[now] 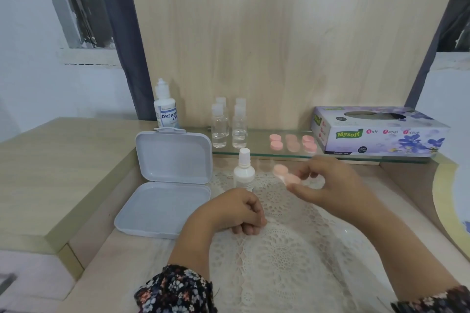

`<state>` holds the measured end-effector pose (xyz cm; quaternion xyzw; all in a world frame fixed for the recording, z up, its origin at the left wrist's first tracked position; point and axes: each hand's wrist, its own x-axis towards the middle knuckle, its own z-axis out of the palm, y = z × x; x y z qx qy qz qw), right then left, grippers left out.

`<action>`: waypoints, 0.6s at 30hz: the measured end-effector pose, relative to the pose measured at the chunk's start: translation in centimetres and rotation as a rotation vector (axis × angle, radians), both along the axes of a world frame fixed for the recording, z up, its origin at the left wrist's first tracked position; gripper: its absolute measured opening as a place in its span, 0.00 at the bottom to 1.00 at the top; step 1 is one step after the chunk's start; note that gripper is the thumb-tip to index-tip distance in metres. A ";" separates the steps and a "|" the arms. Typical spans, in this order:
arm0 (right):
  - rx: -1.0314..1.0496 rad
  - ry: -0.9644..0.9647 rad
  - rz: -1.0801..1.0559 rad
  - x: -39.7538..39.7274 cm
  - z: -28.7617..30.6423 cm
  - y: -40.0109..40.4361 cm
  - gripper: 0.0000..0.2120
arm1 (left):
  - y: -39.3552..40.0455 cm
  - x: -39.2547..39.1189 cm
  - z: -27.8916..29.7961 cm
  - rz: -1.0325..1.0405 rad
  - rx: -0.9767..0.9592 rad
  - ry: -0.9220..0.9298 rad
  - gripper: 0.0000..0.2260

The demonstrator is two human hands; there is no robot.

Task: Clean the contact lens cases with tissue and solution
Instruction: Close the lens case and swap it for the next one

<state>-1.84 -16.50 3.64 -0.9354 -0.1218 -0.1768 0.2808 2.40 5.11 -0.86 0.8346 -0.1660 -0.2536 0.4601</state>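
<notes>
One pink lens case [287,174] — right-hand fingers [302,188].

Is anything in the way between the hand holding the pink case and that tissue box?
Nothing visible blocks it. The right hand holds the pink lens case just below the glass shelf; the tissue box sits on that shelf, up and to the right.

Home vanity or dressing-table corner: wooden back panel [279,46], glass shelf [256,154], lace cloth [284,249], tissue box [379,132], curtain [119,33] behind.
</notes>
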 end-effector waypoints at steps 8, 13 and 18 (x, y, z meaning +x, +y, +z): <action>-0.196 -0.180 -0.150 5.1 3.7 3.3 0.12 | -0.1 -0.1 0.2 0.007 0.000 -0.019 0.02; -0.234 -0.171 -0.205 7.7 3.5 4.6 0.16 | -0.1 -0.1 0.0 0.014 -0.007 -0.021 0.02; -0.279 -0.138 -0.241 8.9 3.1 5.5 0.16 | -0.2 0.0 0.0 0.014 -0.005 -0.015 0.02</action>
